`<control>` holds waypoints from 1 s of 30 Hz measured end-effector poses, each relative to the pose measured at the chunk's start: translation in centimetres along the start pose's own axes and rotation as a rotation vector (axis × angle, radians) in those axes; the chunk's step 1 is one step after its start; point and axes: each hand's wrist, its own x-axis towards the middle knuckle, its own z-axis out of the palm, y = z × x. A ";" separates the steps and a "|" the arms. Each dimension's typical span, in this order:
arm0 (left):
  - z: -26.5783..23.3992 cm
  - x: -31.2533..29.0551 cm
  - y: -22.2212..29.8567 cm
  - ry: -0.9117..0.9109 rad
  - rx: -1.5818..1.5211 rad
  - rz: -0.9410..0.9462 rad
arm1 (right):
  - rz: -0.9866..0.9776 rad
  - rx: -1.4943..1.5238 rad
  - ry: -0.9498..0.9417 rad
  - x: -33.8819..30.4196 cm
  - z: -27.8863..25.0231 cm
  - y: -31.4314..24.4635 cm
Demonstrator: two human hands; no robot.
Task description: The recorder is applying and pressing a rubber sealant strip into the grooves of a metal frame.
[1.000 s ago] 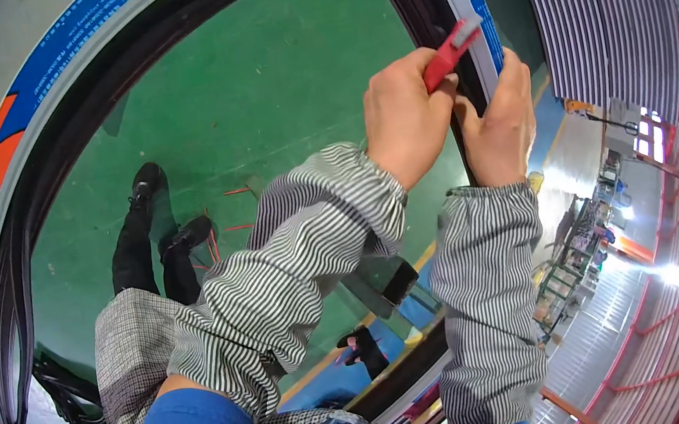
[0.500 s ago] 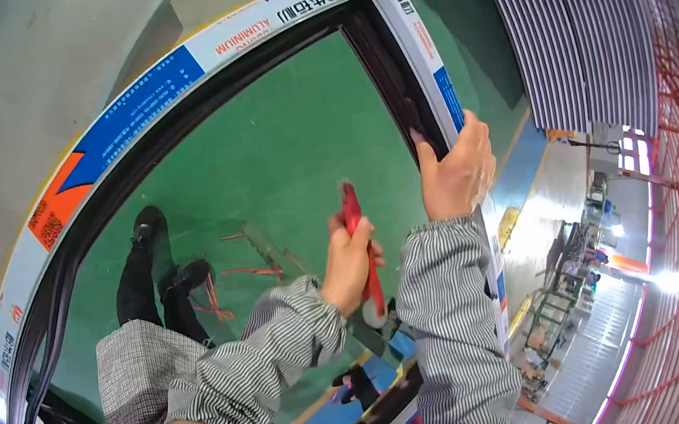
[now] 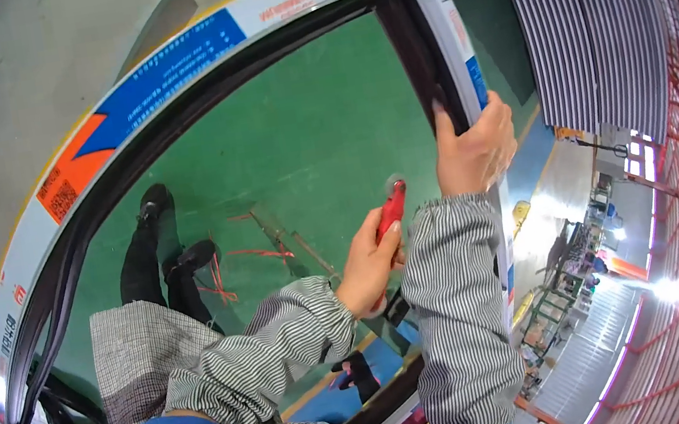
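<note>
Downward, from my head camera: a large pale frame (image 3: 289, 2) with printed film and black edging (image 3: 269, 45) curves around the view, green floor (image 3: 326, 125) showing through its opening. My right hand (image 3: 478, 144) grips the frame's right side, fingers over the outer edge and thumb against the black inner edge, a hold that seems meant to steady it. My left hand (image 3: 370, 262) is closed round a red tool (image 3: 393, 206), thumb laid along the handle, probably for control; its rounded tip points up and away from me, seen within the opening and apart from the frame. Red strips (image 3: 262, 253) lie scattered on the floor. A black coil (image 3: 60, 407) sits at lower left. Striped sleeves (image 3: 461, 308) cover both forearms, likely as protection.
</note>
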 end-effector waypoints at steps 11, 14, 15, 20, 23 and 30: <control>2.1 3.3 0.3 -0.028 0.286 0.255 | -0.024 0.718 -0.479 1.1 -1.5 4.4; 4.9 4.3 -0.5 0.012 0.607 0.415 | 0.305 1.005 -0.618 -0.3 -0.3 9.2; 5.0 4.3 -1.5 0.030 0.610 0.408 | 0.309 0.909 -0.540 -1.3 -0.9 9.2; 6.6 2.8 -3.2 -0.026 0.645 0.318 | 0.412 0.939 -0.614 -0.7 -1.0 9.9; 6.2 5.1 2.3 0.100 0.640 0.408 | 0.531 1.023 -0.589 -0.2 -1.5 9.2; 7.0 7.9 4.8 0.237 0.540 0.508 | 0.594 0.936 -0.558 -0.3 -1.0 9.8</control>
